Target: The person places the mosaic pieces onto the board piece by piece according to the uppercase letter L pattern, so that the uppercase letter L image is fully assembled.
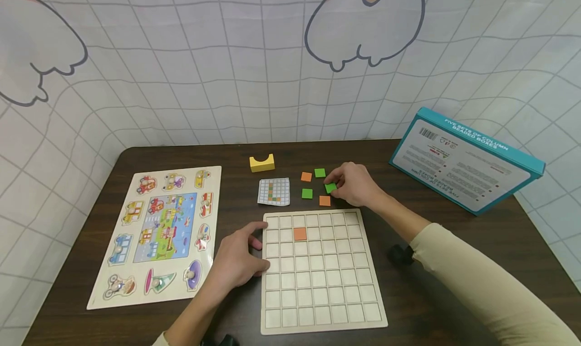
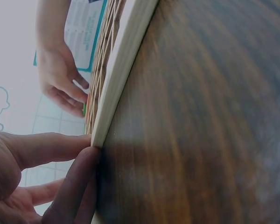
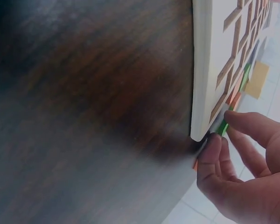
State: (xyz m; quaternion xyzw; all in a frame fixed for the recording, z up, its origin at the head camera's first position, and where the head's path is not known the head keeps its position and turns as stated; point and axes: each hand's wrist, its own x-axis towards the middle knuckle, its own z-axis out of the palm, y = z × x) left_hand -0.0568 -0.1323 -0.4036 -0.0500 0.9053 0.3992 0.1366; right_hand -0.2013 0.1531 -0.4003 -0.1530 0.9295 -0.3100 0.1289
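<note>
On the dark desk [image 1: 422,305], the left hand [image 1: 236,260] lies with relaxed fingers against the nine o'clock edge of the wooden grid board [image 1: 320,315], holding nothing, steadying it. Only one orange tile [image 1: 299,233] sits in the board, toward its twelve o'clock side, so by my judgement the filling has barely begun against the pattern card [image 1: 274,191] just beyond the board. At the board's one o'clock, the right hand [image 1: 356,184] pinches a green tile [image 1: 330,187] in a narrow grip, with four loose tiles [image 1: 313,187] beside it unplaced.
</note>
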